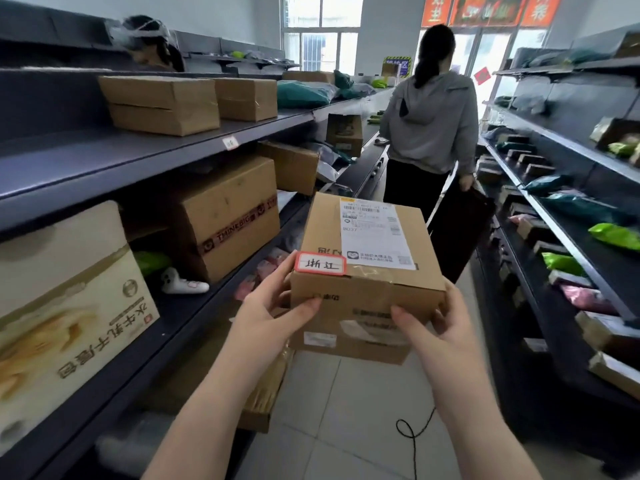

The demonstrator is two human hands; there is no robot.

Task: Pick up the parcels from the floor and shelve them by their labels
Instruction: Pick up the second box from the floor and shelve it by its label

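Observation:
I hold a brown cardboard parcel [367,271] in the aisle at chest height. It carries a white shipping label on top and a small red-edged handwritten sticker [320,263] at its near left corner. My left hand [273,306] grips the parcel's left side, thumb on the front face. My right hand [440,323] grips its right side, thumb on the front. A second, flatter box [353,344] shows just beneath the parcel; whether I carry it too I cannot tell.
Dark shelves [145,157] on the left bear several cardboard boxes [228,216] and a white controller [183,284]. The right shelves [568,237] hold bags and small parcels. A person in a grey hoodie [429,123] stands ahead in the aisle. A black cable [412,434] lies on the tiled floor.

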